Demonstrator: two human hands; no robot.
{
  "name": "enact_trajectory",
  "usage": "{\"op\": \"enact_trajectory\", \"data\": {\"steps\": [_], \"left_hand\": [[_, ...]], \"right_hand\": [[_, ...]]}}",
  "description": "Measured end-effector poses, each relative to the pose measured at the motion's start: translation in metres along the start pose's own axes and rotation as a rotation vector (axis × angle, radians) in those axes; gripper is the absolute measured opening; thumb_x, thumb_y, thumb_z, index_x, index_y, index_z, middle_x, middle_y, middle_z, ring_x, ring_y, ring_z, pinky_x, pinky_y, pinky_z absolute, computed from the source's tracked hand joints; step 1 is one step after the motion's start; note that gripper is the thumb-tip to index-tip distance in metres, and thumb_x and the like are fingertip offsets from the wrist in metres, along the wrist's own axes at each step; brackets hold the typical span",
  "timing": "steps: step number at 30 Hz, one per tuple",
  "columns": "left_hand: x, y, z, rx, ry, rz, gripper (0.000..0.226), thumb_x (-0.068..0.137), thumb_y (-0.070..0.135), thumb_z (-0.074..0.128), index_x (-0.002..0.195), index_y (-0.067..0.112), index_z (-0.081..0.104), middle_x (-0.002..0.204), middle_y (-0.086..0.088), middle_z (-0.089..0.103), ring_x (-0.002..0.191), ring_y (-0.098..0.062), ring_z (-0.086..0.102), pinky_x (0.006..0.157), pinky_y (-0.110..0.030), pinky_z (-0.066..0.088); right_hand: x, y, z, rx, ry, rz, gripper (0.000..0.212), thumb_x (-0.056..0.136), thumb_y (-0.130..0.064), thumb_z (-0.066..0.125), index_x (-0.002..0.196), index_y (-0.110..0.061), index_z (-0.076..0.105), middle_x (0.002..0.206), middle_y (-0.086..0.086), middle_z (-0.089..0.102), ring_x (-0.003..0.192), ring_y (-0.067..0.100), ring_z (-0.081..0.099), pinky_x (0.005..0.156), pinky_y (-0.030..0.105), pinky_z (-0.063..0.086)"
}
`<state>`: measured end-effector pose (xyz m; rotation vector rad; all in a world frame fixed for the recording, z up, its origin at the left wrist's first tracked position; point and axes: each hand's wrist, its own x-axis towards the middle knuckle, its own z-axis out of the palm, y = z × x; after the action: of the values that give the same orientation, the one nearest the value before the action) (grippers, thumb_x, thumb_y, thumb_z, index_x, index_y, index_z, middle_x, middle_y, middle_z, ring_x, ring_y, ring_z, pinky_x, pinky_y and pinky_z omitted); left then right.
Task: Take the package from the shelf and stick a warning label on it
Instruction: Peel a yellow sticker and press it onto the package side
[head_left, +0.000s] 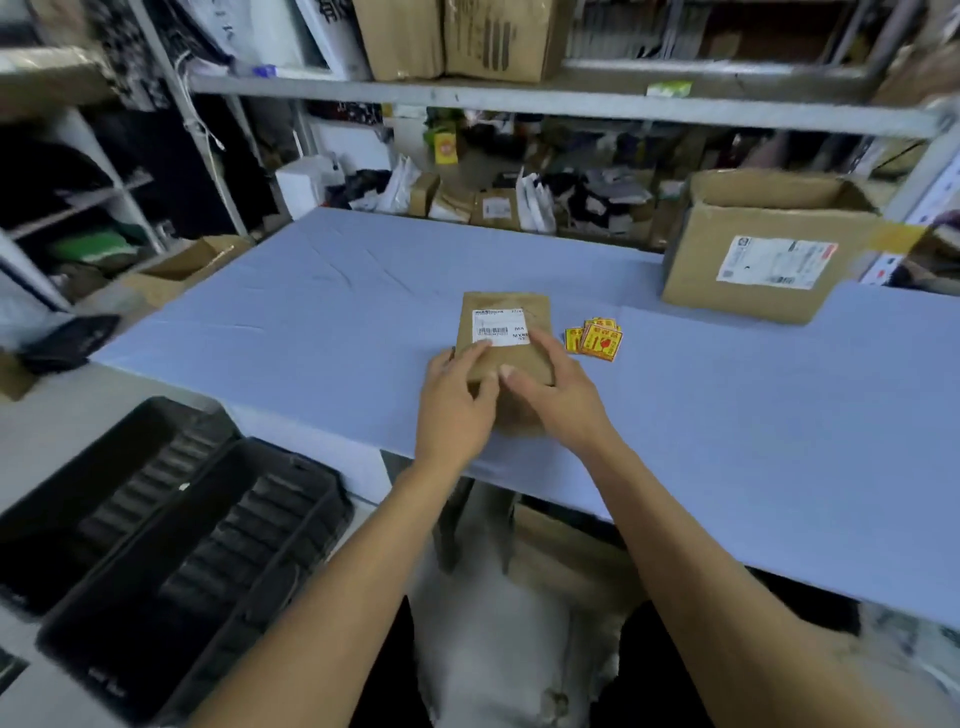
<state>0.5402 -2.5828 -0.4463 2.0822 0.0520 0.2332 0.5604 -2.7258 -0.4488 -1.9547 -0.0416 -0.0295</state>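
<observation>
A flat brown paper package with a white shipping label lies on the blue table near its front edge. My left hand rests on the package's near left corner, fingers spread over it. On the near right part of the package lies my right hand, its fingers pointing left. Both hands press or hold the package flat. A small stack of yellow and red warning labels sits on the table just right of the package, untouched.
An open cardboard box with a shipping label stands at the table's back right. Shelves crammed with boxes and parcels run behind the table. Black plastic trays sit low on the left. A cardboard box is at the far left.
</observation>
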Motion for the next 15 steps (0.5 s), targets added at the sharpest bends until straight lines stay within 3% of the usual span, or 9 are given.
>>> {"op": "enact_trajectory", "data": {"steps": [4,6,8,10,12,15], "left_hand": [[-0.009,0.005,0.014,0.123,-0.103,0.03,0.078,0.072,0.036,0.076,0.142,0.039,0.042,0.159,0.008,-0.003,0.144,-0.03,0.03,0.113,-0.04,0.04],[-0.006,0.004,0.019,0.111,-0.071,0.024,0.079,0.071,0.035,0.079,0.139,0.04,0.04,0.159,0.009,-0.015,0.147,-0.032,0.018,0.112,-0.038,0.037],[0.0,0.0,0.023,0.077,-0.011,0.047,0.07,0.074,0.035,0.079,0.133,0.039,0.042,0.16,0.005,-0.014,0.147,-0.032,0.016,0.11,-0.035,0.036],[0.005,-0.005,0.024,0.109,0.007,0.094,0.074,0.067,0.043,0.083,0.129,0.037,0.044,0.159,0.006,-0.01,0.144,-0.03,0.017,0.106,-0.037,0.039],[0.014,-0.011,0.017,0.164,-0.003,0.134,0.076,0.062,0.048,0.083,0.127,0.035,0.045,0.155,0.007,-0.003,0.141,-0.03,0.017,0.104,-0.04,0.042],[0.04,-0.033,-0.005,0.142,-0.061,0.162,0.066,0.063,0.036,0.075,0.124,0.035,0.049,0.156,0.005,-0.001,0.144,-0.025,0.013,0.113,-0.038,0.036]], "right_hand": [[0.002,0.0,-0.005,0.024,-0.115,0.024,0.082,0.079,-0.046,0.075,0.148,-0.041,0.032,0.144,0.003,0.045,0.124,0.02,0.054,0.087,0.023,0.049],[0.005,0.002,-0.009,-0.033,-0.201,0.038,0.092,0.078,-0.04,0.077,0.151,-0.043,0.021,0.148,0.004,0.031,0.128,0.023,0.048,0.092,0.027,0.049],[0.009,0.006,-0.014,-0.067,-0.26,0.035,0.092,0.082,-0.037,0.075,0.152,-0.045,0.017,0.148,0.004,0.023,0.126,0.023,0.047,0.1,0.031,0.046],[0.014,0.011,-0.02,0.004,-0.31,0.038,0.087,0.079,-0.039,0.076,0.148,-0.05,0.024,0.148,0.002,0.022,0.117,0.022,0.055,0.096,0.031,0.049],[0.022,0.018,-0.027,-0.013,-0.322,0.004,0.086,0.076,-0.043,0.078,0.145,-0.052,0.027,0.153,0.002,0.018,0.122,0.025,0.054,0.095,0.031,0.048],[0.034,0.03,-0.032,-0.244,-0.212,-0.089,0.101,0.077,-0.041,0.081,0.149,-0.051,0.011,0.161,0.002,-0.006,0.149,0.027,0.017,0.108,0.03,0.028]]}}
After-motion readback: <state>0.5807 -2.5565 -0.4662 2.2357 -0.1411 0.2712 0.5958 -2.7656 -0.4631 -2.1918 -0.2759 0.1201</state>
